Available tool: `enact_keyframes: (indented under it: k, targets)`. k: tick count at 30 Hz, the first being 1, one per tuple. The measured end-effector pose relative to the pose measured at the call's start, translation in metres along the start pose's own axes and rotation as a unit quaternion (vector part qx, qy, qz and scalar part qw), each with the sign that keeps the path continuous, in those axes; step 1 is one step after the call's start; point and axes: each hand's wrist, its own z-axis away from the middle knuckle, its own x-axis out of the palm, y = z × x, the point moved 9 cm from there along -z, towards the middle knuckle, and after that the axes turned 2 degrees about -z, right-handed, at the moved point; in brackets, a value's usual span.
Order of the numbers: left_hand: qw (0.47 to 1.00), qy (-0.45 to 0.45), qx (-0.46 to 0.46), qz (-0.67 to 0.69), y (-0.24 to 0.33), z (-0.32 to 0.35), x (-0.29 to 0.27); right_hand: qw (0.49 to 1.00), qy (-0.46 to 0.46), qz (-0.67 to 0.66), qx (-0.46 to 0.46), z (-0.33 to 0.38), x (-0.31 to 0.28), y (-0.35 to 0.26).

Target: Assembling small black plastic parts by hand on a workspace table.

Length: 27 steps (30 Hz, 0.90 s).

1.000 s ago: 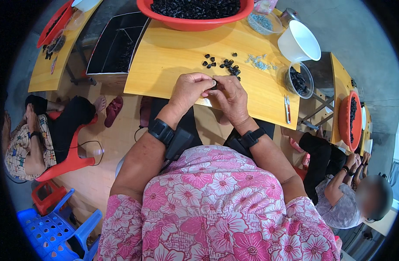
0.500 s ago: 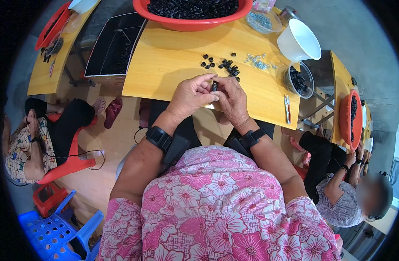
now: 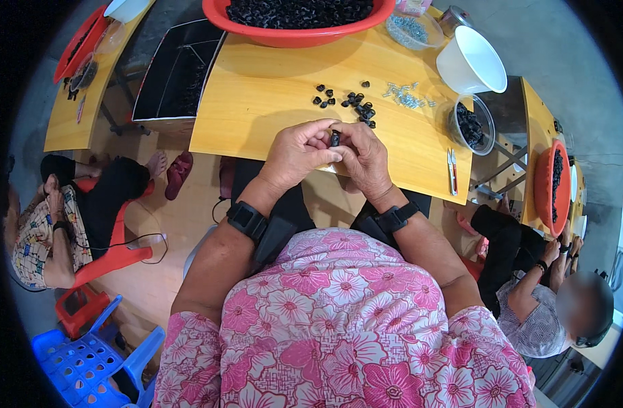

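A small black plastic part (image 3: 335,138) is pinched upright between both my hands, over the near edge of the yellow table (image 3: 257,88). My left hand (image 3: 299,151) grips it from the left with thumb and fingers. From the right, the thumb and forefinger of my right hand (image 3: 363,155) close on the same piece. Just beyond my fingers lie several loose black parts (image 3: 359,102), and right of them a scatter of small clear or silvery pieces (image 3: 406,95). The fingertips partly cover the held part, so its finer shape cannot be made out.
A red basin (image 3: 298,37) heaped with black parts stands at the far edge. To the right are a white tub (image 3: 471,61), a clear bowl of black parts (image 3: 471,126), a bowl of clear pieces (image 3: 413,30) and red-handled snips (image 3: 453,173). People sit at tables on both sides.
Both hands keep their pinch on the black part, with only slight finger movement. The whole view has shifted a little; the loose parts lie as before.
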Motion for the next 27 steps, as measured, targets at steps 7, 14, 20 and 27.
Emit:
enact_keyframes:
  k: [7,14,20,27]
  targets:
    - [1.0,0.002,0.001,0.002,-0.0045,-0.0009,-0.0015,1.0,-0.004,0.002,-0.019,-0.0002,-0.0005,-0.0037]
    - [1.0,0.007,0.009,-0.025,0.0005,0.0018,0.0,1.0,0.002,0.006,-0.017,0.0003,-0.0023,-0.0044]
    - [0.999,0.011,0.012,-0.049,0.0035,0.0022,0.0002,0.999,0.001,0.022,-0.024,0.0007,-0.0019,-0.004]
    - [0.999,0.018,0.012,-0.034,0.0002,0.0018,-0.0014,1.0,0.0,0.021,-0.022,-0.0002,-0.001,-0.0028]
